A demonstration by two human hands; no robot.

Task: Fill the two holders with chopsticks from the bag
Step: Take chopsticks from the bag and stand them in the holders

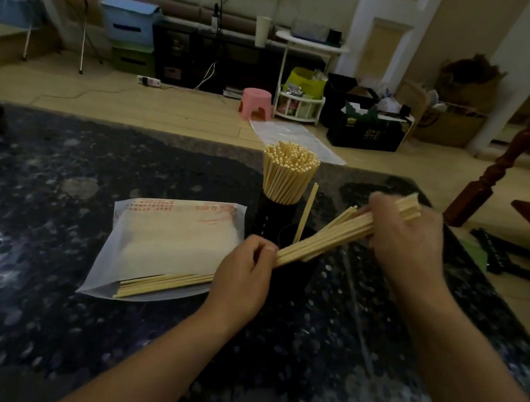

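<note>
Both hands grip one bundle of chopsticks (336, 234) above the near holder (299, 239), tilted for dropping in. Right hand (406, 239) curls round its top, left hand (244, 272) pinches its bottom.

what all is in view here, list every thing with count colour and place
far holder: one, black, mid table, packed full of pale upright chopsticks
near holder: one, black, in front of the far one, a single chopstick standing in it
bundle of chopsticks: count unclear, pale wood, held slanted over the near holder
bag: one, translucent white with red print, flat on the table left of the holders, a few chopsticks poking from its near end
table: one, dark speckled
stool: one, pink, on the floor behind
left hand: grips the bundle's lower end
right hand: grips its upper end
</note>
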